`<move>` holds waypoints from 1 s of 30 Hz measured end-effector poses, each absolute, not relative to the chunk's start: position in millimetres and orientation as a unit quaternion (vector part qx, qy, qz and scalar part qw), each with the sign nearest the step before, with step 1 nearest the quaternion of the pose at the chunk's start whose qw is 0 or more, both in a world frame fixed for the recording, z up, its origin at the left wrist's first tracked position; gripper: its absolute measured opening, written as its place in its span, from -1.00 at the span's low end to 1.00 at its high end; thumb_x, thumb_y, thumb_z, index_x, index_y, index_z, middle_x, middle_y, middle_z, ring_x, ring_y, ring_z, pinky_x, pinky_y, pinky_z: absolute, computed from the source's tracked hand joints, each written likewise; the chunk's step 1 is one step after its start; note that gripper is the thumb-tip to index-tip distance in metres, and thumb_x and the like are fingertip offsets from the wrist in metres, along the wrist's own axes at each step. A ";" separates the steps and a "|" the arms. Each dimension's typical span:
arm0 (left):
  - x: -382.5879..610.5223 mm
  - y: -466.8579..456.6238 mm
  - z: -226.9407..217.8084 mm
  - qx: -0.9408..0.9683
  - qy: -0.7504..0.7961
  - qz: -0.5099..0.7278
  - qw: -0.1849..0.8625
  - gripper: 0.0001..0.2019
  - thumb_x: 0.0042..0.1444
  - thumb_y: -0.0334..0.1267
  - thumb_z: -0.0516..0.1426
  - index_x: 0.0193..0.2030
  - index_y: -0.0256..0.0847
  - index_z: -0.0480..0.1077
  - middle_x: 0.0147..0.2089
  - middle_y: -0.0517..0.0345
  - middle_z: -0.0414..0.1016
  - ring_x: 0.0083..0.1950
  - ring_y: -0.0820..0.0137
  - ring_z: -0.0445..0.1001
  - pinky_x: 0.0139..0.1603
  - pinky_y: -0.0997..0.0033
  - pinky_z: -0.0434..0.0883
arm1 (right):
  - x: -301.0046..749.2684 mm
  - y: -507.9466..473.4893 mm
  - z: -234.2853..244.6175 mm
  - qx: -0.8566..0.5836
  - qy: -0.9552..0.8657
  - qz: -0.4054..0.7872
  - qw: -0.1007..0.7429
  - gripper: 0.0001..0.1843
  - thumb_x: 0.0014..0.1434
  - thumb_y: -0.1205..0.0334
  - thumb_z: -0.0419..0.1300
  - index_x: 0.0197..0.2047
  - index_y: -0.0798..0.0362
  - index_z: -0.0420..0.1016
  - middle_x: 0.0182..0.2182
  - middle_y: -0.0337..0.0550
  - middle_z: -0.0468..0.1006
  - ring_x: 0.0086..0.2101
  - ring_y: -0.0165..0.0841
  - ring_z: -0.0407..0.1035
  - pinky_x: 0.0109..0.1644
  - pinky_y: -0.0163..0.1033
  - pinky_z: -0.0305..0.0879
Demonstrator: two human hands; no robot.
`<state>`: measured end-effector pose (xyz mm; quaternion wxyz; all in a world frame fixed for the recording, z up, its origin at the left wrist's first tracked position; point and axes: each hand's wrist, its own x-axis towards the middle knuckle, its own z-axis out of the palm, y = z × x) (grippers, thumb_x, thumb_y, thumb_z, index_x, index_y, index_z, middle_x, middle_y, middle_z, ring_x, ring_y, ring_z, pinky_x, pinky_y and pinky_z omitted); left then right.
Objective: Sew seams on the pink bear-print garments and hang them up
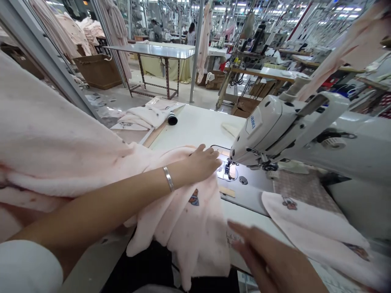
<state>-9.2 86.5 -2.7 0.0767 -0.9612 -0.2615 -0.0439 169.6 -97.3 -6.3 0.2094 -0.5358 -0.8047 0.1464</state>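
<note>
A big pale pink fleece garment (70,138) with small printed figures lies over the left side of the white sewing table (195,122) and hangs off its front edge. My left hand (200,162) rests on the fleece, fingers curled down and pressing the fabric just left of the needle (227,169) of the white sewing machine (293,126). A silver bangle sits on that wrist. My right hand (269,260) hovers low at the table's front edge, blurred, fingers stretched out toward the left, holding nothing. A separate pink fleece piece (317,236) lies to its right.
Folded pink pieces (143,116) and a black cylinder (172,119) sit at the table's far left. Beyond are metal tables, cardboard boxes (97,69), hanging pink garments, other sewing stations and people at the back.
</note>
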 end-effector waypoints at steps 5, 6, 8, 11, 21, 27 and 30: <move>-31.6 80.9 4.3 -0.931 -0.357 -0.063 0.028 -0.74 0.27 -0.30 -0.09 0.01 -0.24 0.30 0.10 -0.08 0.30 0.20 0.13 0.18 0.24 -0.25 -0.03 | 154.4 -36.1 -16.0 -0.522 -0.846 -0.045 0.102 -0.63 0.28 0.21 -0.03 0.10 0.07 0.37 -0.41 -0.14 0.52 -0.46 -0.27 0.42 -0.49 -0.21 0.27; -40.5 81.1 6.8 -0.911 -0.408 -0.058 0.000 -0.70 0.28 -0.18 -0.08 0.06 -0.22 0.28 0.13 -0.10 0.27 0.22 0.08 0.16 0.19 -0.26 0.04 | 153.1 -32.9 -19.7 -0.517 -0.849 -0.047 0.101 -0.64 0.27 0.21 -0.02 0.07 0.08 0.39 -0.41 -0.13 0.52 -0.46 -0.26 0.41 -0.47 -0.20 0.27; -59.3 85.6 12.6 -0.874 -0.480 -0.029 -0.072 -0.61 0.25 -0.06 -0.06 0.10 -0.22 0.26 0.08 -0.10 0.30 0.12 0.09 0.27 0.05 -0.07 0.27 | 153.7 -33.0 -26.5 -0.516 -0.849 -0.048 0.104 -0.66 0.27 0.21 -0.02 0.04 0.07 0.42 -0.38 -0.11 0.53 -0.43 -0.26 0.42 -0.43 -0.19 0.27; -72.4 105.1 24.9 -0.886 -0.449 -0.008 -0.114 -0.69 0.25 -0.14 -0.06 0.02 -0.20 0.33 -0.09 0.02 0.37 -0.12 0.29 0.39 -0.13 0.29 0.33 | 157.6 -38.3 -33.7 -0.519 -0.846 -0.051 0.111 -0.66 0.29 0.18 -0.03 0.03 0.06 0.43 -0.33 -0.09 0.54 -0.40 -0.27 0.42 -0.39 -0.19 0.28; -10.0 58.7 2.4 -0.947 -0.308 -0.084 -0.027 -0.85 0.17 -0.35 0.03 -0.14 -0.31 0.34 -0.10 -0.08 0.39 -0.04 0.20 0.35 -0.03 0.17 0.30 | 163.8 -46.7 -30.5 -0.503 -0.856 -0.010 0.120 -0.65 0.28 0.17 -0.01 0.06 0.06 0.39 -0.36 -0.12 0.51 -0.39 -0.27 0.41 -0.38 -0.17 0.32; -37.3 3.6 -25.3 -0.952 -0.268 -0.136 -0.052 -0.61 0.20 -0.06 0.05 0.06 -0.29 0.29 0.20 -0.13 0.25 0.21 0.09 0.21 0.25 -0.04 0.12 | 181.4 -13.6 -10.9 -0.543 -0.833 0.070 0.079 -0.67 0.30 0.23 -0.08 0.03 -0.11 0.39 -0.23 -0.23 0.55 -0.26 -0.37 0.44 -0.29 -0.29 0.29; -37.2 11.3 -19.0 -0.954 -0.262 -0.129 -0.069 -0.61 0.20 -0.02 0.05 0.01 -0.28 0.31 0.17 -0.13 0.28 0.21 0.07 0.22 0.23 -0.07 0.13 | 184.3 6.5 -13.1 -0.562 -0.825 0.044 0.046 -0.74 0.29 0.18 -0.07 -0.13 -0.06 0.44 -0.32 -0.24 0.55 -0.32 -0.34 0.44 -0.34 -0.27 0.22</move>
